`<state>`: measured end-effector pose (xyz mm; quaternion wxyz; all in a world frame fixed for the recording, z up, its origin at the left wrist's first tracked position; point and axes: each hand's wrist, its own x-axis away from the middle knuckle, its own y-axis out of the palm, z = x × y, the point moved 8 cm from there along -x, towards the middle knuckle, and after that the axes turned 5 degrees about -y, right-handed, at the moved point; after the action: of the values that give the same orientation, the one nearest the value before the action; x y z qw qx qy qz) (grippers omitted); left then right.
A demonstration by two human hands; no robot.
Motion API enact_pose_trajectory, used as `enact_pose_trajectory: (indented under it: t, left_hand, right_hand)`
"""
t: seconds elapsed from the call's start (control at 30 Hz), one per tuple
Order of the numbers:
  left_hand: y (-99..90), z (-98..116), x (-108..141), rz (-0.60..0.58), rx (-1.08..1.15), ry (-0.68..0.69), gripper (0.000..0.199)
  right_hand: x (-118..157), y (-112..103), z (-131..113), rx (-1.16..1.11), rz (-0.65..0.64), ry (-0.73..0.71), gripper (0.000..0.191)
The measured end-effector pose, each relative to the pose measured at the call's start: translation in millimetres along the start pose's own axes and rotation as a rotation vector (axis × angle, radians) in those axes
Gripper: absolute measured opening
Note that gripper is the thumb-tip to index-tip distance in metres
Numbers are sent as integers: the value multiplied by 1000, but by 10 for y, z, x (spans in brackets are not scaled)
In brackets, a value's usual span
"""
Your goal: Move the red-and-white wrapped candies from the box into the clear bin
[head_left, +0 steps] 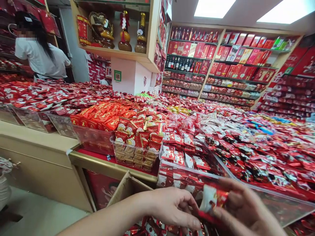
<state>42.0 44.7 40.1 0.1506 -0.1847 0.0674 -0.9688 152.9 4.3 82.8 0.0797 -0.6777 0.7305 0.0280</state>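
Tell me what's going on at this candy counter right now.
A person stands at a counter piled with red-wrapped sweets. The right hand holds a small red and white packet in its grip, low over a clear bin of similar packets. The left hand reaches down beside it, above a cardboard box. Another person in a white shirt stands at the far shelves.

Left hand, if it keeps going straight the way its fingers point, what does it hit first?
Probably the red-and-white candy packet pinched in the right hand. The left hand points rightward at it, fingertips nearly at its lower edge. Depth is unclear, so it might pass just beneath.
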Motion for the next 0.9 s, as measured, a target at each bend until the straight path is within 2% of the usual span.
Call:
enact_pose_trajectory:
  t: [0.07, 0.13, 0.2, 0.33, 0.43, 0.57, 0.77, 0.9]
  left_hand:
    - [-10, -5, 9, 9, -101, -18, 41]
    - [-14, -1, 20, 24, -185, -15, 41]
    - [-10, 4, 32, 32, -247, -1, 41]
    - [15, -11, 45, 14, -365, 14, 42]
    - [38, 28, 48, 0, -474, 78, 38]
    - [93, 88, 48, -35, -651, 155, 37]
    - [138, 109, 38, -67, -714, 213, 37]
    - [136, 91, 39, -67, -732, 182, 36]
  right_hand:
    - [-240, -132, -352, 106, 113, -108, 51]
    - [-545, -110, -537, 259, 79, -80, 48]
    - [-846, -12, -590, 315, 19, -29, 47]
    - [-1239, 279, -387, 218, -43, 121, 43]
    - [-1375, 455, -217, 207, -56, 159, 37]
    - [-1495, 555, -132, 279, -92, 123, 28]
    - [-1533, 614, -225, 550, -159, 54, 24]
    - [-1530, 603, -306, 717, -148, -2, 24]
